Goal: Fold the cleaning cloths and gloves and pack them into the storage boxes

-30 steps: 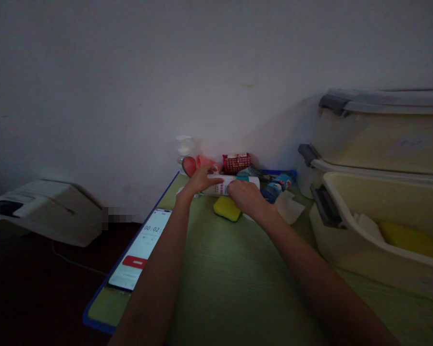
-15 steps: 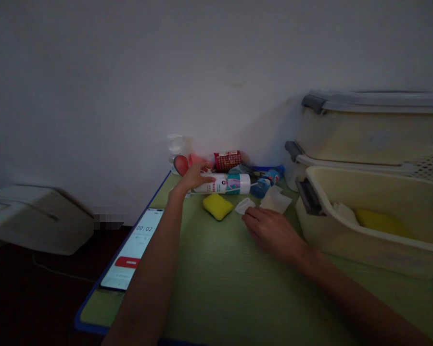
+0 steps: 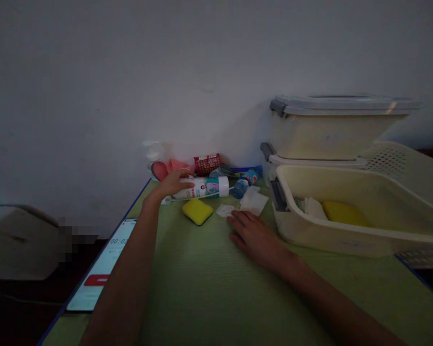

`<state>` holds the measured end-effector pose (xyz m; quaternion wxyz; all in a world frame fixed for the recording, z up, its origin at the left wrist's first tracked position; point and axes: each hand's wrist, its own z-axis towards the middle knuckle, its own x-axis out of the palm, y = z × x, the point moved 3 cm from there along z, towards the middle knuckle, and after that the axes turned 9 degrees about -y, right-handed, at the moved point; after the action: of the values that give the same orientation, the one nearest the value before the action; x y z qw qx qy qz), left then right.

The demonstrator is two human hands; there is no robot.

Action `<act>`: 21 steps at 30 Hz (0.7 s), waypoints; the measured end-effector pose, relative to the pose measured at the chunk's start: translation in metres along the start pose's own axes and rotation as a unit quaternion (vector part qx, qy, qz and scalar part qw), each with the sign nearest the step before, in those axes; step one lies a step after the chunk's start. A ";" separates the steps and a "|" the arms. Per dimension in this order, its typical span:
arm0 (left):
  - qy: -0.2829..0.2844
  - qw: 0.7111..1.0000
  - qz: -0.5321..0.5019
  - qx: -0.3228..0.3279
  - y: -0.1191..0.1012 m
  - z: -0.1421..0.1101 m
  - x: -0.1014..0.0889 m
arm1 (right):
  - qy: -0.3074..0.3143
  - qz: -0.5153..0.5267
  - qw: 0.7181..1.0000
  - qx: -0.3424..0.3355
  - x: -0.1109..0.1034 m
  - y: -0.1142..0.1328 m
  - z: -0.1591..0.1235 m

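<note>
Near the back of the table, my left hand (image 3: 173,184) is closed over the left end of a white bottle (image 3: 222,186) lying on its side, thumb along the near side. A yellow sponge (image 3: 197,212) lies just in front of the bottle. My right hand (image 3: 254,235) rests palm down, thumb apart from the fingers. Its fingertips are at a small white translucent item (image 3: 224,210) and the near edge of a white tissue-like sheet (image 3: 254,200). I cannot make out exactly what the small item is.
A cream basket (image 3: 346,233) on the right holds a yellow sponge and white cloth-like things; lidded boxes (image 3: 324,137) stand behind. A red packet (image 3: 207,164), a blue-labelled bottle (image 3: 246,182) and a round red-faced brush (image 3: 159,170) lie by the wall. A phone (image 3: 97,269) lies left.
The view has shifted, showing more of the basket. My right hand's fingers have spread and flattened beside the small white item. My left hand stays at the bottle.
</note>
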<state>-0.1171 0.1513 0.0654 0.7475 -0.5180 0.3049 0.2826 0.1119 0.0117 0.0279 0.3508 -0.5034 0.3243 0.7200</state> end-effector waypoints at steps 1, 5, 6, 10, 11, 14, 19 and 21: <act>-0.002 1.000 0.004 0.001 -0.002 -0.001 -0.001 | -0.002 0.000 1.000 0.001 -0.001 0.000 0.000; -0.028 0.999 0.018 0.025 -0.021 0.001 0.002 | -0.013 0.008 1.000 0.008 -0.003 0.000 -0.002; -0.038 0.999 0.020 0.034 -0.030 0.003 0.006 | -0.015 0.009 1.000 0.010 -0.003 0.001 -0.002; -0.065 0.995 0.029 0.068 -0.076 0.017 0.038 | -0.022 0.007 1.000 0.012 -0.005 0.001 -0.002; -0.064 0.994 0.032 0.079 -0.088 0.021 0.050 | -0.023 0.006 1.000 0.011 -0.006 0.001 -0.003; -0.040 0.993 0.053 0.102 -0.116 0.029 0.083 | -0.022 0.003 1.000 0.007 -0.007 0.001 -0.003; 0.014 0.984 0.132 0.120 -0.127 0.028 0.111 | -0.023 -0.010 1.000 -0.007 -0.005 -0.001 -0.003; 0.038 0.978 0.165 0.120 -0.125 0.028 0.113 | -0.022 -0.018 1.000 -0.012 -0.005 -0.001 -0.003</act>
<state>0.0540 0.1515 0.0634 0.7355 -0.3772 0.4460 0.3433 0.1158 0.0089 0.0313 0.3644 -0.4976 0.2987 0.7283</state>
